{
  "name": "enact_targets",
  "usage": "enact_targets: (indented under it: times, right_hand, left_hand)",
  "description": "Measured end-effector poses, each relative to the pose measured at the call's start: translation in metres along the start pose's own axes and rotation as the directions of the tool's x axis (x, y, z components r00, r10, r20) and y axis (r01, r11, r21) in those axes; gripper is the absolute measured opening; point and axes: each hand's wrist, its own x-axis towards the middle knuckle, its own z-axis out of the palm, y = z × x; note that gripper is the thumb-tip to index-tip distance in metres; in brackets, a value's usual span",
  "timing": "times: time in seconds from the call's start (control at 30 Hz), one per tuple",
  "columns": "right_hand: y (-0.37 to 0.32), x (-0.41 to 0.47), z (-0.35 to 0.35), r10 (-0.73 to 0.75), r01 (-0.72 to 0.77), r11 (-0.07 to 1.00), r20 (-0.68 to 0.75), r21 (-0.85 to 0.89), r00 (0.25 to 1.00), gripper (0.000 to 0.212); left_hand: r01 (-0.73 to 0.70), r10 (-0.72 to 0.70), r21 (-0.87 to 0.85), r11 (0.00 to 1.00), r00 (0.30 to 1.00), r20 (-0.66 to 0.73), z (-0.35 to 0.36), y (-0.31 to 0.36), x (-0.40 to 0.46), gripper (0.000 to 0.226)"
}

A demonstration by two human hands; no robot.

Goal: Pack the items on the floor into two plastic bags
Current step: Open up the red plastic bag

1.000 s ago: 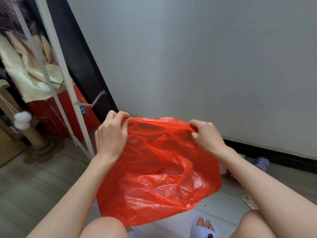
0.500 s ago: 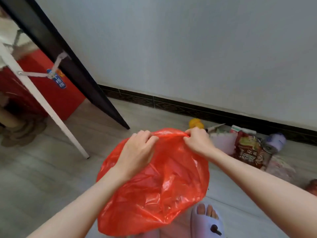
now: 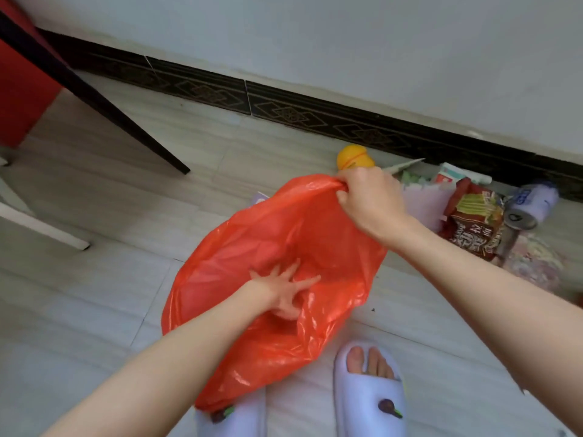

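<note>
Pinching crinkly red bag (image 3: 315, 228), right hand (image 3: 370, 197); left hand (image 3: 284, 294) splayed inside.

Bright soft daylight; faint shadows; wide-angle edge bending; slight motion blur

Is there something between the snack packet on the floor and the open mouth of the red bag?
Only the right hand, which grips the bag rim on the side facing the snack packet. The left hand is spread inside the bag, holding it open.

Right hand (image 3: 372, 200) pinching red bag (image 3: 315, 234) rim, left hand (image 3: 284, 291) inside (spread)
</note>
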Motion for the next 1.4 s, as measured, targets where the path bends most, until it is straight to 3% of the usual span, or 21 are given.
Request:
enact_targets:
  times: [0.13,0.23,0.3,0.37,0.43,0.5,0.53,0.6,0.7,0.87,1.0,1.07,1.2,1.3,1.4]
  right_hand:
    - [0.0,-0.004,-0.006,-0.085,0.082,0.991,-0.028,-0.105,0.996,0.025]
    - [-0.007,-0.01,-0.004,-0.123,0.121,0.987,-0.009,-0.109,0.992,0.025]
    - [-0.013,-0.012,-0.003,-0.144,0.145,0.985,0.015,-0.096,0.989,0.026]
    - [-0.019,-0.014,0.0,-0.178,0.181,0.98,0.052,-0.078,0.983,0.029]
    - [-0.025,-0.015,0.004,-0.189,0.19,0.982,0.074,-0.008,0.979,0.033]
    - [-0.03,-0.014,0.009,-0.203,0.199,0.978,0.061,0.069,0.977,0.041]
    - [-0.032,-0.013,0.011,-0.209,0.206,0.976,0.038,0.071,0.977,0.048]
    - [-0.036,-0.014,0.013,-0.208,0.211,0.976,-0.057,0.054,0.976,0.064]
    - [-0.043,-0.028,0.016,-0.28,0.284,0.959,-0.238,-0.02,0.93,0.072]
    - [-0.051,-0.045,0.027,-0.406,0.398,0.913,-0.268,-0.088,0.874,0.065]
    - [-0.052,-0.034,0.035,-0.381,0.368,0.917,-0.064,-0.156,0.922,0.037]
    - [-0.05,-0.025,0.036,-0.312,0.317,0.944,0.059,-0.098,0.948,0.032]
    - [-0.065,-0.008,0.03,-0.29,0.289,0.955,0.008,0.063,0.957,0.03]
    - [-0.094,0.005,0.024,-0.354,0.357,0.933,-0.06,0.054,0.933,0.031]
    - [-0.119,0.019,0.016,-0.381,0.384,0.923,-0.161,-0.015,0.91,0.031]
  left_hand:
    - [0.109,-0.108,0.106,0.988,0.994,-0.016,0.007,-0.008,-0.011,0.094]
    - [0.171,-0.159,0.248,0.953,0.985,-0.066,0.01,-0.017,-0.02,0.089]
    - [0.22,-0.222,0.302,0.927,0.975,-0.028,0.013,-0.021,-0.028,0.08]
    - [0.274,-0.276,0.225,0.935,0.961,-0.024,0.015,-0.025,-0.034,0.071]
    - [0.274,-0.266,0.015,0.962,0.945,-0.189,0.018,-0.033,-0.038,0.059]
    - [0.124,-0.179,-0.168,0.978,0.91,-0.374,0.023,-0.04,-0.036,0.053]
    - [0.037,-0.113,-0.193,0.981,0.91,-0.399,0.025,-0.042,-0.033,0.055]
    - [-0.016,-0.043,-0.169,0.986,0.94,-0.339,0.03,-0.041,-0.028,0.064]
    - [0.065,-0.09,-0.111,0.992,0.967,-0.237,0.036,-0.036,-0.017,0.071]
    - [0.126,-0.139,-0.073,0.989,0.963,-0.232,0.043,-0.029,-0.006,0.089]
    - [0.164,-0.173,-0.06,0.985,0.96,-0.22,0.04,-0.032,-0.01,0.087]
    - [0.205,-0.207,-0.034,0.978,0.957,-0.201,0.04,-0.039,-0.017,0.083]
    - [0.303,-0.294,0.013,0.953,0.935,-0.201,0.048,-0.065,-0.043,0.078]
    - [0.34,-0.365,-0.136,0.93,0.896,-0.252,0.048,-0.089,-0.058,0.069]
    - [0.12,-0.361,-0.447,0.886,0.784,-0.505,0.037,-0.099,-0.069,0.053]
